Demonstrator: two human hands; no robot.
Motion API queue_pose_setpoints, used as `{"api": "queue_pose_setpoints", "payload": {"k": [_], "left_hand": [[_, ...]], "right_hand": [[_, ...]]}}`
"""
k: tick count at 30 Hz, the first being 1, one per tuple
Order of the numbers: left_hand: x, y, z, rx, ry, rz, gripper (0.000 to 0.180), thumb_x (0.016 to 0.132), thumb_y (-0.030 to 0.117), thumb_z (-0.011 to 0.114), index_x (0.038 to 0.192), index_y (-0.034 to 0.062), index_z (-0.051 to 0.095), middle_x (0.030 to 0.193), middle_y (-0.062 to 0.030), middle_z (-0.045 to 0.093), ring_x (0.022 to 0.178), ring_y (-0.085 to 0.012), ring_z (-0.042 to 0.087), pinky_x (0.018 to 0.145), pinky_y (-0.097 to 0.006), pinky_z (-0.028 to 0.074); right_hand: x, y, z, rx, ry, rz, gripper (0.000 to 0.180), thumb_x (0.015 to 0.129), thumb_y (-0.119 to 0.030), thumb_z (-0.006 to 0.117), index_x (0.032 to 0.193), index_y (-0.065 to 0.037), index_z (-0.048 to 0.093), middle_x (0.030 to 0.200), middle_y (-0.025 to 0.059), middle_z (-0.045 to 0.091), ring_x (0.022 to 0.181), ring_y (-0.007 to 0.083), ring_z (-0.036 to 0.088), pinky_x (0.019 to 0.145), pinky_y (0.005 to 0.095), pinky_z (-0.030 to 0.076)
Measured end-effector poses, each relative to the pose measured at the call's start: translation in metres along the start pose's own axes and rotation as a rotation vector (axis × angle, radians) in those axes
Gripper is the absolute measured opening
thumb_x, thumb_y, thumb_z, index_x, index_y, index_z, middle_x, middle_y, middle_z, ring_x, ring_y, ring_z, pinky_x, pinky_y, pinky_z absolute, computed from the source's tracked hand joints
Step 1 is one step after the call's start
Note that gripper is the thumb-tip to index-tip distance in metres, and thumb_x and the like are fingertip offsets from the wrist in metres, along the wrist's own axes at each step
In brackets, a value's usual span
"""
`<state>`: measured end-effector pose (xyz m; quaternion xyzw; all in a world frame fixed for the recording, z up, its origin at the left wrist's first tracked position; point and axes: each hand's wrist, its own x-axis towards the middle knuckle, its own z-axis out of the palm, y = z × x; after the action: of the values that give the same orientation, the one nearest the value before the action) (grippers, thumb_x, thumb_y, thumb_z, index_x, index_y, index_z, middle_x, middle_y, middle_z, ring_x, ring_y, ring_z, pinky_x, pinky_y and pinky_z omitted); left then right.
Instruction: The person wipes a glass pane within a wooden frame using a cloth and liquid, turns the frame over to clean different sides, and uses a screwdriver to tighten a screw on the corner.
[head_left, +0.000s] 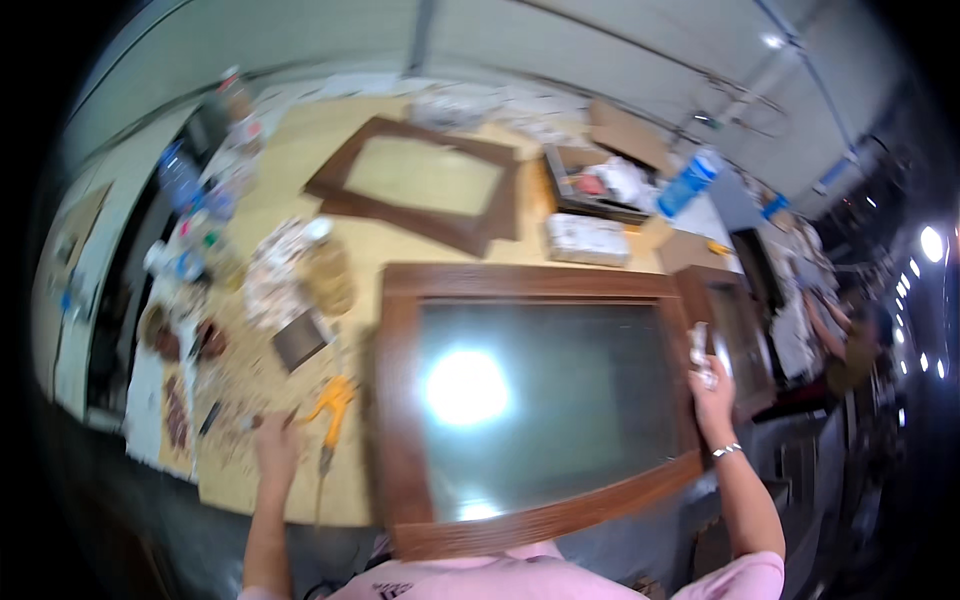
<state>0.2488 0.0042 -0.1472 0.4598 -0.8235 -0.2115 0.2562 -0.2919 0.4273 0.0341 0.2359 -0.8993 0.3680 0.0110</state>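
Note:
A brown wooden frame with a glass pane (560, 400) lies at the table's near edge, bright light reflecting in the glass. At its right side my right hand (712, 398) is closed round a crumpled whitish wad (702, 358), perhaps cloth or paper. On the left, my left hand (274, 450) is down at the tabletop, its fingers blurred and closed on a slim stick-like tool (258, 422) with a brown end. Between that hand and the frame lies a yellow-orange air blow gun (333, 400) with a hose. A dark flat square block (300, 342) sits just beyond.
Brown frames (400, 135) lie stacked at the back. Bottles, including one of yellowish liquid (328, 275), stand on the left. A box of odds and ends (600, 185), a white block (588, 240) and a blue bottle (688, 183) are behind. Another person (850, 350) works at far right.

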Motion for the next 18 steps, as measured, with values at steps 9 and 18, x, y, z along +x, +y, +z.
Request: {"api": "queue_pose_setpoints", "payload": {"k": [9, 18], "left_hand": [[0.110, 0.303, -0.043, -0.445, -0.187, 0.507, 0.014, 0.080, -0.004, 0.067, 0.092, -0.0004, 0.072, 0.081, -0.0104, 0.064, 0.079, -0.0224, 0.061, 0.072, -0.033, 0.047], [0.175, 0.461, 0.145, -0.216, -0.186, 0.872, 0.011, 0.081, 0.008, 0.072, 0.092, 0.0090, 0.075, 0.079, -0.0091, 0.063, 0.084, -0.0300, 0.062, 0.073, -0.043, 0.051]], "right_hand": [[-0.006, -0.012, 0.000, -0.130, 0.038, -0.132, 0.037, 0.080, -0.026, 0.078, 0.102, 0.002, 0.069, 0.093, 0.0166, 0.062, 0.085, 0.0347, 0.062, 0.076, 0.0420, 0.049], [-0.009, -0.027, 0.008, -0.103, 0.056, -0.146, 0.038, 0.080, -0.025, 0.078, 0.103, 0.002, 0.068, 0.093, 0.0159, 0.060, 0.085, 0.0346, 0.062, 0.075, 0.0411, 0.049]]}}
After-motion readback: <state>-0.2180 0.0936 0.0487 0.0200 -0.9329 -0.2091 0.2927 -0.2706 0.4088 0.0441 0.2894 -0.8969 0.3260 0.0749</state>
